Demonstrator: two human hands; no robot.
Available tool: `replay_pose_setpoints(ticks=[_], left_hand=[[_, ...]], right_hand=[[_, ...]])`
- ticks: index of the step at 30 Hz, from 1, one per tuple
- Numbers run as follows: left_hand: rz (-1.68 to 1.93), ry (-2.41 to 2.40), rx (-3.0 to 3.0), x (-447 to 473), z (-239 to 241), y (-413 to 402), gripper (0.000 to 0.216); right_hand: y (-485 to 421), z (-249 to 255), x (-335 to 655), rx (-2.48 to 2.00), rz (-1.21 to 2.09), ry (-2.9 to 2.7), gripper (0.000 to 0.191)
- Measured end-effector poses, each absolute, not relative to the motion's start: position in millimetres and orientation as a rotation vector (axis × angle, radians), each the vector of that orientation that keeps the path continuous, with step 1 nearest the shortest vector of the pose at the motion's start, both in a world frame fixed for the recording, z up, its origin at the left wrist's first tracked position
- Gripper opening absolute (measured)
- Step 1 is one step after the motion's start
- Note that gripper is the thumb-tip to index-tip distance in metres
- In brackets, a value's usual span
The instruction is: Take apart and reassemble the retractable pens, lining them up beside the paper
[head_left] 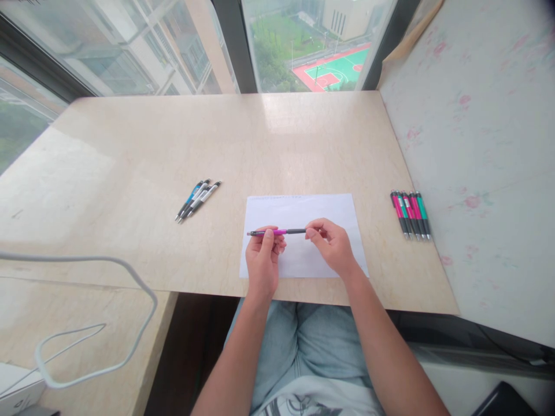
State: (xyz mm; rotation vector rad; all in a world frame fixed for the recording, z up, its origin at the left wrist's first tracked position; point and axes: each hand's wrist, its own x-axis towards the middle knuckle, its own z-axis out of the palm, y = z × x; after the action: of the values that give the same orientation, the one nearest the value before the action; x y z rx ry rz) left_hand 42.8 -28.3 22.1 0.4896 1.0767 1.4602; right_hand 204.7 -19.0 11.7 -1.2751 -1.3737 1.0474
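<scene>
Nearest the camera, two bare forearms reach up from the lower edge over a lap in light blue jeans [299, 341] and meet above the near edge of the beige stone table [173, 144].

At the far left, a white cable [130, 271] loops across a lower ledge beside the table. Further right, on the tabletop, a small cluster of pens [198, 200] lies slanted and well apart from the hands. Their barrels are blue, white and black, and they touch one another.

The left hand [262, 257] comes next, wrist straight, back of the hand towards the camera. Its fingers are curled and pressed together, and thumb and fingertips pinch the pink pen [280, 232] on its pink section. The pen lies level, running left to right, with its dark tip poking out past the left hand. It is held just over a white sheet of paper [299, 211] that lies flat at the near middle of the table.

The right hand [332, 245] angles in from the right, wrist slightly bent. Thumb and forefinger pinch the pen's dark right end, and the other fingers are folded loosely below.

Further right, a row of pink and teal pens [411, 215] lies side by side, parallel and touching, near the table's right edge. Beyond them stands a pale wall [477, 144] with faint pink flowers.
</scene>
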Motion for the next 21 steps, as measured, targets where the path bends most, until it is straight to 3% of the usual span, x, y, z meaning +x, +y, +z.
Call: replay_pose_setpoints(ticks=[7, 11, 14, 17, 21], left_hand=[[1.481, 1.092, 0.467, 41.3, 23.4, -27.5, 0.027], [1.464, 1.092, 0.469, 41.9, 23.3, -28.4, 0.027], [1.465, 1.092, 0.479, 40.2, 21.8, -27.7, 0.027], [1.486, 1.094, 0.485, 37.4, 20.0, -26.3, 0.028], [1.491, 1.093, 0.477, 34.5, 18.5, -25.4, 0.027]], right_hand=[[-19.6, 11.3, 204.5, -1.201, 1.059, -1.338, 0.020], [-18.9, 10.6, 207.1, -1.249, 0.959, -1.504, 0.043], [-18.8, 10.1, 206.8, -1.228, 0.917, -1.544, 0.033], [-18.9, 9.2, 205.3, -1.163, 0.937, -1.528, 0.012], [-19.8, 7.5, 204.5, -1.119, 0.966, -1.488, 0.030]])
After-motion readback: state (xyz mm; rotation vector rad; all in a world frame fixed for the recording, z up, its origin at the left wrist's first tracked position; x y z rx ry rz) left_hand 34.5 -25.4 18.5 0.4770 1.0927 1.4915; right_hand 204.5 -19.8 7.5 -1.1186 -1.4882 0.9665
